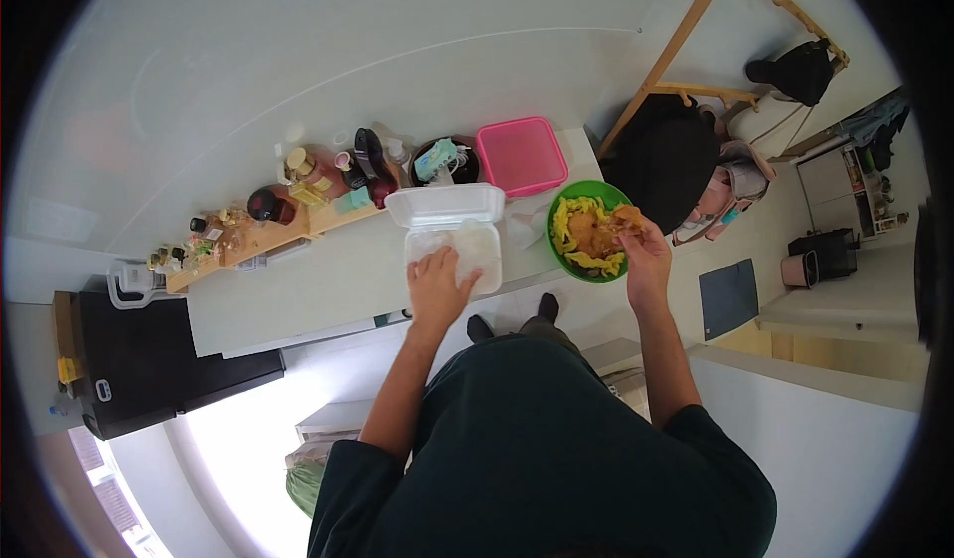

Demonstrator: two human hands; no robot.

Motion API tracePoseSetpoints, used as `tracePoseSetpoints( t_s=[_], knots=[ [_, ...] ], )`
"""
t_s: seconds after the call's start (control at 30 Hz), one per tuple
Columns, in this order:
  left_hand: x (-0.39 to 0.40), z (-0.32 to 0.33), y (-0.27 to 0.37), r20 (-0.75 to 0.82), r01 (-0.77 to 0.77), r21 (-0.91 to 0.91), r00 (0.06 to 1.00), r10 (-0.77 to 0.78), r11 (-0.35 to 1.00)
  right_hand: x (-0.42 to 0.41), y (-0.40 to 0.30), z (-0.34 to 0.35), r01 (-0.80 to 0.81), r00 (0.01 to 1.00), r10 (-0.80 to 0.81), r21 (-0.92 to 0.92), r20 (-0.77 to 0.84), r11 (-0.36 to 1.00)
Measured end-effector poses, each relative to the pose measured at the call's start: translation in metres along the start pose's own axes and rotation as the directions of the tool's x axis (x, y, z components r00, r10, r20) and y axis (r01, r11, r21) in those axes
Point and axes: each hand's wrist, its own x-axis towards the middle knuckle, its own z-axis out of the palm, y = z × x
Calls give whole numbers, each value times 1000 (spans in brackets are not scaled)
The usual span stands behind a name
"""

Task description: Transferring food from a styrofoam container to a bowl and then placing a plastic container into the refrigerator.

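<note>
A white foam takeaway box lies with its lid folded back. In its base is a pale, whitish content, perhaps a plastic bag; I cannot tell what is inside it. My left hand lies over the box's left side, fingers apart, and seems to hold nothing. To the right stands a green bowl at the table's edge, lined with yellow leafy pieces around an orange-brown food. Above the bowl's right side, my right hand pinches a browned, crisp-looking piece of food.
A pink-lidded container stands behind the bowl on the white table. Bottles line a wooden shelf along the wall. A dark bowl holds a packet and a cable. A wooden rack with bags stands at right.
</note>
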Motion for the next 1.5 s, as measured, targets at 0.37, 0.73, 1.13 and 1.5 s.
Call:
tracePoseSetpoints(
  t_s=[0.37, 0.73, 1.13, 1.5],
  knots=[
    [-18, 8, 16, -24, -16, -372, 1000, 7, 928, -29, 15, 70, -50, 984, 38, 69, 175, 996],
    [-30, -3, 19, -173, -132, -363, 982, 72, 922, -16, 81, 158, 619, 761, -228, -576, 607, 534],
    [-34, -5, -5, -68, 167, -562, 967, -246, 810, -20, 104, 149, 750, 639, -47, -609, 768, 256],
    [-11, -20, -8, -97, -116, -220, 991, 97, 969, -21, 78, 139, 735, 553, 88, -535, 829, 416]
  ],
)
